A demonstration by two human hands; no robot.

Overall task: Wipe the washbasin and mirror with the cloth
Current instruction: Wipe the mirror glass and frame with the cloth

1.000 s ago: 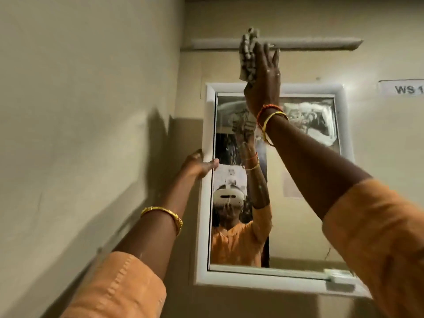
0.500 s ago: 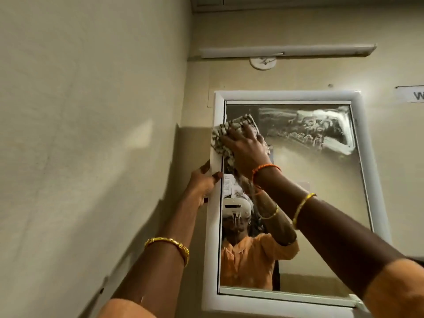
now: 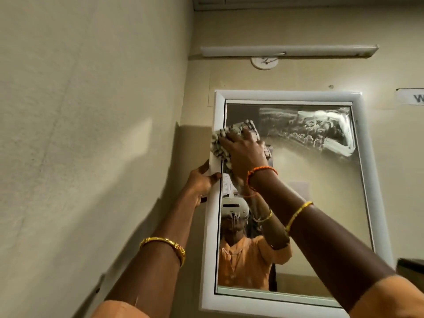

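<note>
A white-framed mirror (image 3: 364, 180) hangs on the beige wall ahead. White soapy smears cover the glass at its upper right. My right hand (image 3: 245, 154) presses a checked grey cloth (image 3: 221, 141) flat against the upper left of the glass, partly over the frame's left side. My left hand (image 3: 202, 180) grips the frame's left edge just below the cloth, thumb on the front. The washbasin is out of view.
A side wall (image 3: 91, 134) stands close on the left, meeting the mirror wall in a corner. A tube light (image 3: 289, 50) and a round white fitting (image 3: 264, 62) sit above the mirror. A paper label (image 3: 410, 97) is at the right edge.
My right hand brought the cloth down from above the mirror's top onto the upper left glass, then held nearly still. My left hand stayed on the frame's left edge.
</note>
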